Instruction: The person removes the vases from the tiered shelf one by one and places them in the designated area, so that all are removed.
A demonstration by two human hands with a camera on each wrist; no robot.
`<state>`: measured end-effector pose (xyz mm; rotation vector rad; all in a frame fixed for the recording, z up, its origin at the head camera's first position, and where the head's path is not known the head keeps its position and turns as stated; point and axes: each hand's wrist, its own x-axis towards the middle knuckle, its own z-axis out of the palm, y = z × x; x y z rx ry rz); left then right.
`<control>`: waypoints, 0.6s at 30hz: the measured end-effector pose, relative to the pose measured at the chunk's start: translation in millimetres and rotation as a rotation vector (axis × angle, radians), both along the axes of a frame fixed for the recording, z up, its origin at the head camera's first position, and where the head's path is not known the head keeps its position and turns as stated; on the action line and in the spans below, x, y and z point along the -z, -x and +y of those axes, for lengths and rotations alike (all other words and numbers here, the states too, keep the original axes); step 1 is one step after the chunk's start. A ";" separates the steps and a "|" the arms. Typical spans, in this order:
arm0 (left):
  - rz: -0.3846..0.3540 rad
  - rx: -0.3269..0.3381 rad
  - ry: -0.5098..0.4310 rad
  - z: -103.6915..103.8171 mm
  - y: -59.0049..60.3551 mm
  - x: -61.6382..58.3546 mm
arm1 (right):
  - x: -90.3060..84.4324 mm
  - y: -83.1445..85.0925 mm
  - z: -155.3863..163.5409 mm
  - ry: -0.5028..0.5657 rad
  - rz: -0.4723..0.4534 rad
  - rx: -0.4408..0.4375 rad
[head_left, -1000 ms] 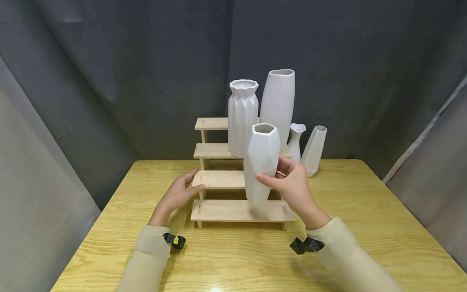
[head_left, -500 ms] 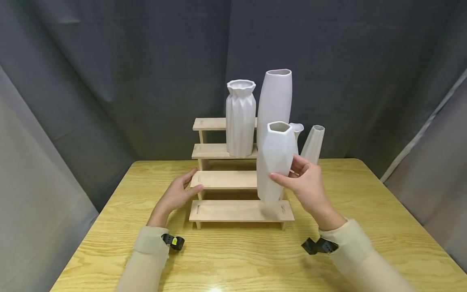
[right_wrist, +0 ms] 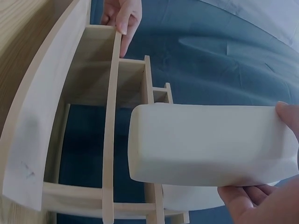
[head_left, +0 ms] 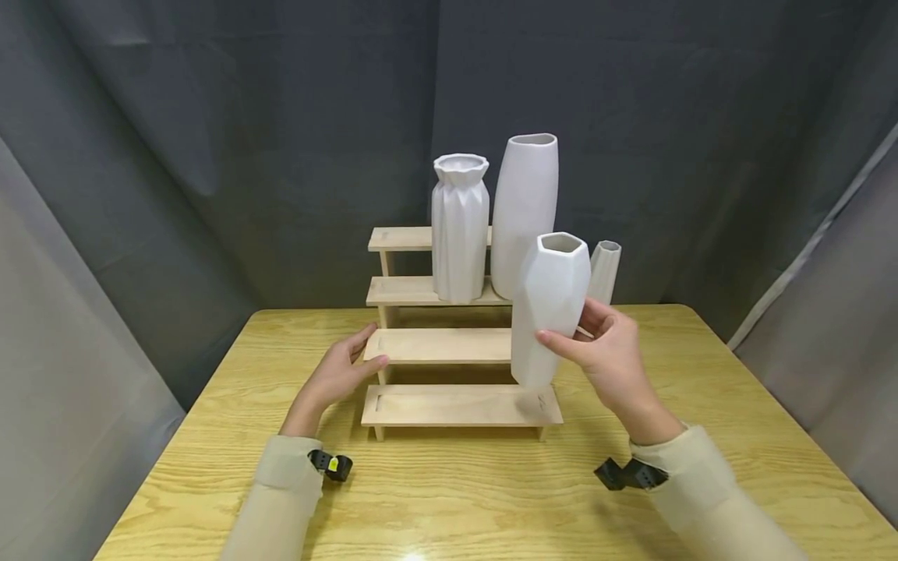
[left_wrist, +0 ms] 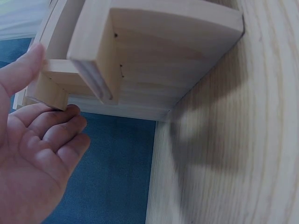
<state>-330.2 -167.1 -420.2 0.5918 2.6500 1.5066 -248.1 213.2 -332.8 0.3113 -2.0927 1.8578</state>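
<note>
While vase (head_left: 549,308) above table (head_left: 449,502), curtain (head_left: 295,156) behind

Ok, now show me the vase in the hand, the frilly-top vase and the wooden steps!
Held vase (head_left: 550,296): head view, middle of its body.
Frilly-top vase (head_left: 460,234): head view, on its pleated body.
Wooden steps (head_left: 449,405): head view, on the lowest board.
</note>
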 end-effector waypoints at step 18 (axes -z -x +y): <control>0.014 -0.004 -0.002 -3.1 4.2 6.5 | 2.0 1.6 26.8 -0.062 -0.027 0.150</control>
